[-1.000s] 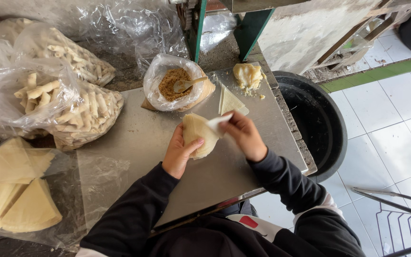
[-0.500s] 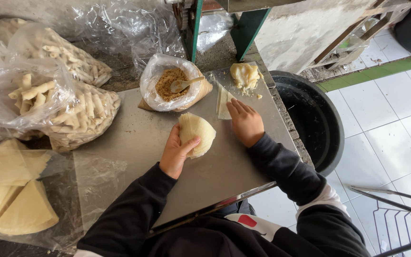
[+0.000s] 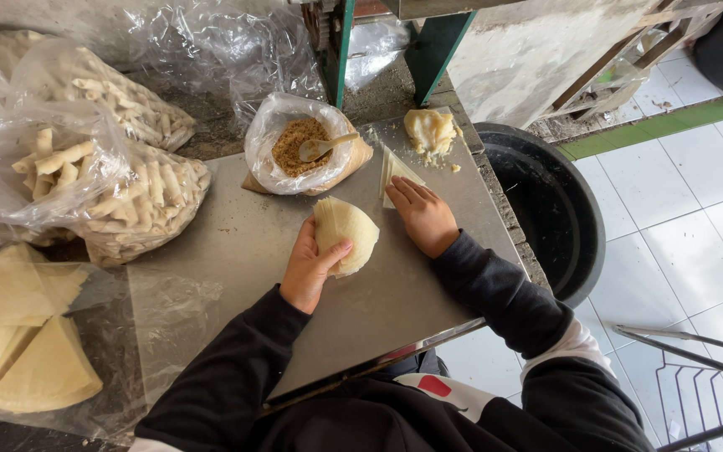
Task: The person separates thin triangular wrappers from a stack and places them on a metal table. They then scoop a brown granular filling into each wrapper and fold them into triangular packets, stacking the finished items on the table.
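My left hand (image 3: 310,266) grips a stack of pale, fan-shaped pastry wrappers (image 3: 349,229) above the grey metal work surface (image 3: 236,243). My right hand (image 3: 423,214) rests palm down on the surface, its fingertips on a single triangular wrapper (image 3: 395,167) lying flat. Just beyond stands a plastic bag of brown crumbly filling (image 3: 296,144) with a spoon (image 3: 325,147) in it. A lump of pale dough (image 3: 429,130) sits at the far right corner.
Clear bags of rolled pastry sticks (image 3: 119,192) lie at the left. More triangular wrapper stacks (image 3: 27,351) sit in plastic at the lower left. A black tub (image 3: 550,201) stands right of the surface, above white floor tiles. A green machine frame (image 3: 340,42) rises behind.
My right hand has left the stack and moved right and away, laying a single wrapper flat on the surface. The left hand still holds the stack, slightly lower.
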